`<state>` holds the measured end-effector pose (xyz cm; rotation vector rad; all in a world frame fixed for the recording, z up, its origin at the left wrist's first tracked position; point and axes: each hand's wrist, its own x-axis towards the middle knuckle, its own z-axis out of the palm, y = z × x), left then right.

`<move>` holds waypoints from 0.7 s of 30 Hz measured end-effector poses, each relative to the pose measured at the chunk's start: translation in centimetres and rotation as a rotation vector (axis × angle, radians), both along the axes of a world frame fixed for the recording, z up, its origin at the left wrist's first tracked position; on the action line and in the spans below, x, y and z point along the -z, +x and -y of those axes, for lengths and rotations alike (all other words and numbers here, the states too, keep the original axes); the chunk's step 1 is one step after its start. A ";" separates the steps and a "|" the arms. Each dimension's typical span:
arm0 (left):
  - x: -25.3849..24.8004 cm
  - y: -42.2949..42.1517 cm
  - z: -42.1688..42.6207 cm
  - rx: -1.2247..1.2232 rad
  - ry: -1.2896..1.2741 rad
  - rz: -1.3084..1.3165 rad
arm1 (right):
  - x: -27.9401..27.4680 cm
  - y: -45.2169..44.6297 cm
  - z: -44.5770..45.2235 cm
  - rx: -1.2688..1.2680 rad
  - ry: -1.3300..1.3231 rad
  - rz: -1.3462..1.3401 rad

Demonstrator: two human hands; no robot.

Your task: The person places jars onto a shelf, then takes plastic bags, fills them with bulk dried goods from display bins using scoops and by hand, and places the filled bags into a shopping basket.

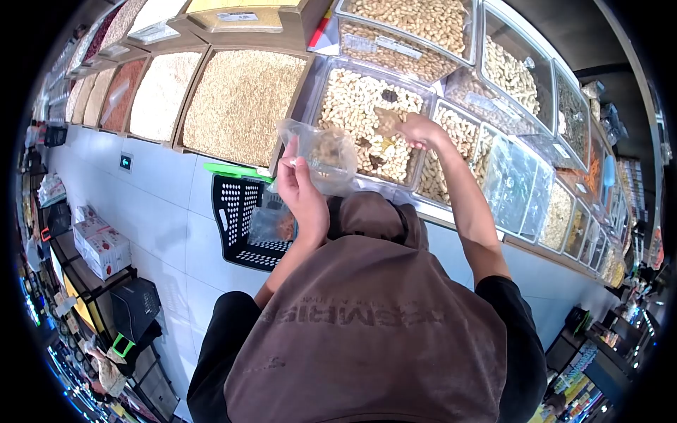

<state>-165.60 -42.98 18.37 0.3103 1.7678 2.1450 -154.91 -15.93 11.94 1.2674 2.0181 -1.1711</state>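
Observation:
My left hand point(303, 190) pinches the rim of a clear plastic bag point(335, 156), held over the near left edge of a clear bin point(422, 92). A few brownish pieces show through the bag. My right hand point(425, 132) is closed on the handle of a translucent scoop point(386, 121), whose head is low over the pale nuts point(345, 95) in that bin. They look like unshelled peanuts, but I cannot tell for sure. Dark gaps show among the nuts. Below my left hand, a black basket point(229, 211) with a green handle point(236, 171) holds another clear bag point(268, 224).
A wooden bin of tan grain point(236, 102) stands left of the nuts, with a white-grain bin point(163, 95) beyond it. Lidded clear bins point(511, 180) continue to the right. White boxes point(102, 247) sit on a shelf at the left, across the tiled floor point(159, 187).

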 end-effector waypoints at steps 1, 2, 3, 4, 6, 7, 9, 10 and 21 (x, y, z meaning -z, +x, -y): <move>0.0 0.1 0.0 0.006 -0.014 -0.007 | -0.8 0.4 0.3 0.039 -0.066 -0.038; 0.0 0.3 -0.3 0.018 -0.012 -0.004 | -0.2 0.9 0.3 0.050 -0.063 -0.034; -0.1 0.4 -0.6 0.001 0.011 0.024 | 1.0 1.5 0.3 0.129 -0.110 -0.089; -0.1 0.4 -0.8 -0.018 0.032 0.050 | 2.3 1.9 0.4 0.205 -0.156 -0.146; 0.6 0.2 -0.6 0.007 0.031 0.028 | 3.2 0.9 1.0 0.238 -0.210 -0.211; 0.7 0.2 -0.5 0.005 0.031 0.014 | 2.7 -0.1 2.7 0.265 -0.179 -0.194; 0.7 -0.1 -0.2 -0.003 0.028 -0.003 | 3.0 -0.1 4.0 0.300 -0.154 -0.214; 0.7 0.0 -0.3 -0.020 0.043 0.003 | 3.4 0.4 4.5 0.298 -0.154 -0.211; 0.2 0.0 0.0 -0.031 -0.019 -0.050 | 0.2 5.4 5.6 0.325 -0.214 -0.411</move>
